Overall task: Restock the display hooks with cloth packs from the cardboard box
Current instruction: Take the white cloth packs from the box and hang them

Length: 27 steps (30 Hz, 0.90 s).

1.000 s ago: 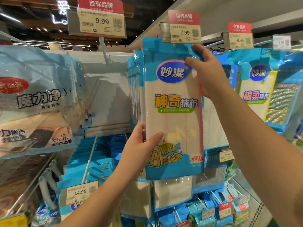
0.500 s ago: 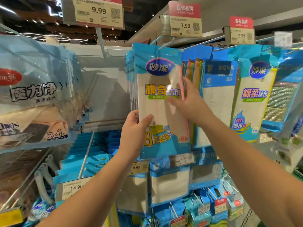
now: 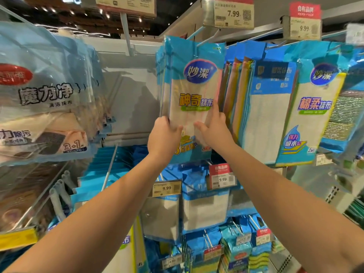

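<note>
A blue-and-cream cloth pack point(image 3: 194, 91) hangs at the front of a row of like packs on a metal display hook point(image 3: 202, 39) under a 7.99 price tag point(image 3: 233, 13). My left hand point(image 3: 164, 134) grips the pack's lower left edge, thumb on its front. My right hand point(image 3: 213, 128) lies flat against the pack's lower right front with straight fingers. The cardboard box is out of view.
Neighbouring hooks on the right carry more cloth packs point(image 3: 315, 107) and sponge packs point(image 3: 342, 119). Large clear-bagged cloths point(image 3: 45, 95) hang close on the left. Lower hooks hold blue packs point(image 3: 204, 201) with 9.99 tags point(image 3: 167, 188).
The pack has slid further back along the hook onto the row. My right hand dropped from the pack's top to its lower front. My left hand still holds the lower edge.
</note>
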{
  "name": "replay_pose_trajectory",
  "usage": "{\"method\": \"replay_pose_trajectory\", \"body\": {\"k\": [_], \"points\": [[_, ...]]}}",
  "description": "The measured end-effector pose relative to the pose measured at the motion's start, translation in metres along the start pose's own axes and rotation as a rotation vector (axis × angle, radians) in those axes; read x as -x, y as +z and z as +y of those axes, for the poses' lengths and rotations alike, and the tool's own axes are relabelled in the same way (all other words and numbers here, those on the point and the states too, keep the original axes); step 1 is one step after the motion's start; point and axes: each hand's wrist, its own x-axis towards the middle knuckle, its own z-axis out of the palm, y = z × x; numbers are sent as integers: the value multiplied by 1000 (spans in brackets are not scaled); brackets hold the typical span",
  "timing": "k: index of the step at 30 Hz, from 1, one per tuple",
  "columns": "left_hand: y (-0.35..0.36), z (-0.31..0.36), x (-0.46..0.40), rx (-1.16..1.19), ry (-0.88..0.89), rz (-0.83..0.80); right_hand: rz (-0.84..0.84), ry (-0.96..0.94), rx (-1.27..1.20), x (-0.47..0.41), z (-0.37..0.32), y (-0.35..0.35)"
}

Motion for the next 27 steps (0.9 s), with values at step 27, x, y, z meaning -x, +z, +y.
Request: {"method": "replay_pose_trajectory", "body": {"k": [27], "points": [[-267,-173,196,-54,-155,-130,-224,-61,163,233,-127,131]]}}
